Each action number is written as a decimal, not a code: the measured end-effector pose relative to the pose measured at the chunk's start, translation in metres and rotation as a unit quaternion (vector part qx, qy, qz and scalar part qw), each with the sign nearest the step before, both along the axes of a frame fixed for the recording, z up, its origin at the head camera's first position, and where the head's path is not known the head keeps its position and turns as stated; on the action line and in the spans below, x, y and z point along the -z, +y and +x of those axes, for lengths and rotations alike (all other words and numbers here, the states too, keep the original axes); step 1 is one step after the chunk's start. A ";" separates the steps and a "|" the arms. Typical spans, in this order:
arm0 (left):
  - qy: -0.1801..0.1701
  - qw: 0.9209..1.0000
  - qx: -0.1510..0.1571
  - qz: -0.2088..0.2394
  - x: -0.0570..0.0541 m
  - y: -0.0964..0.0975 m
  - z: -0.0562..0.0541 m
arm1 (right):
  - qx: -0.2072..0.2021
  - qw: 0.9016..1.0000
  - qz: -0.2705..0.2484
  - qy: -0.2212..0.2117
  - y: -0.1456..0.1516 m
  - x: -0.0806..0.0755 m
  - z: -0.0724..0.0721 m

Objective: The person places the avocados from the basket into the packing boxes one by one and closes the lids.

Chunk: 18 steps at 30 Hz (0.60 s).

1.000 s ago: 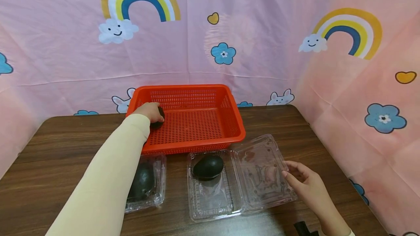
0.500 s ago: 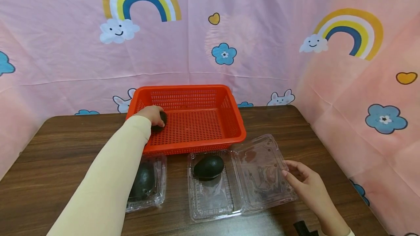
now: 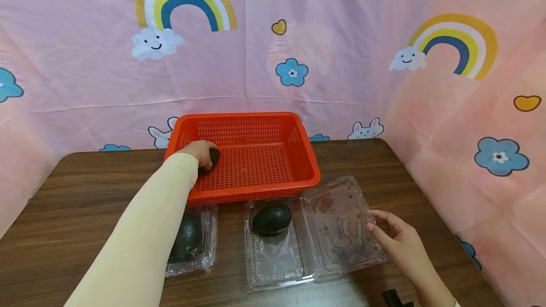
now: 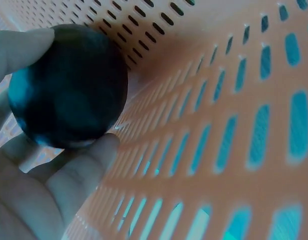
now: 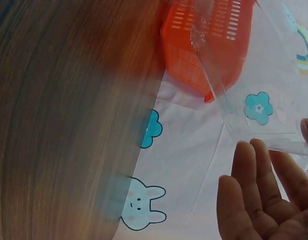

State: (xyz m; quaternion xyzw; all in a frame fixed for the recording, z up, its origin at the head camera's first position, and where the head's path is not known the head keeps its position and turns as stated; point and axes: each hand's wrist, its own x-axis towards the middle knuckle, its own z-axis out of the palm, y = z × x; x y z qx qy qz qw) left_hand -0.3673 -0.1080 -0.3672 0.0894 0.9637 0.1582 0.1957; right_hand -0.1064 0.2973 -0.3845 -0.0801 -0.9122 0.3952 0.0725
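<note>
In the left part of the red plastic basket, my left hand grips a dark green avocado. The left wrist view shows thumb and fingers around the avocado, close to the slotted basket wall. My right hand pinches the outer edge of a clear clamshell's lid, which is raised to the right of its base. Another avocado lies at the back of that clamshell's base. From the right wrist, the see-through lid shows above my fingers.
Left of the middle, a second clear clamshell contains a dark avocado, partly hidden by my left sleeve. The brown wooden table ends at a pink patterned cloth behind and to the right.
My left hand has shifted slightly right and toward me inside the basket with the avocado. The right hand and the lid stay where they were.
</note>
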 end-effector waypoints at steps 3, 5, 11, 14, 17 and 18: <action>0.003 1.000 0.001 -0.001 0.003 0.000 -0.002 | 0.002 1.000 -0.002 -0.002 0.000 0.000 0.000; 0.007 1.000 0.002 0.000 0.004 0.000 -0.002 | 0.001 1.000 0.000 -0.002 -0.001 -0.001 0.000; 0.008 1.000 0.016 0.014 0.007 -0.003 -0.004 | -0.006 1.000 0.003 0.013 -0.002 0.000 0.000; 0.009 0.999 0.025 0.029 0.007 -0.003 -0.005 | -0.008 1.000 0.002 0.019 -0.002 0.000 -0.001; 0.015 0.999 0.031 0.037 0.006 -0.003 -0.007 | -0.009 1.000 -0.001 0.021 -0.002 0.000 -0.001; 0.018 0.999 0.034 0.038 0.006 -0.003 -0.007 | -0.009 1.000 0.000 0.020 -0.002 0.000 -0.001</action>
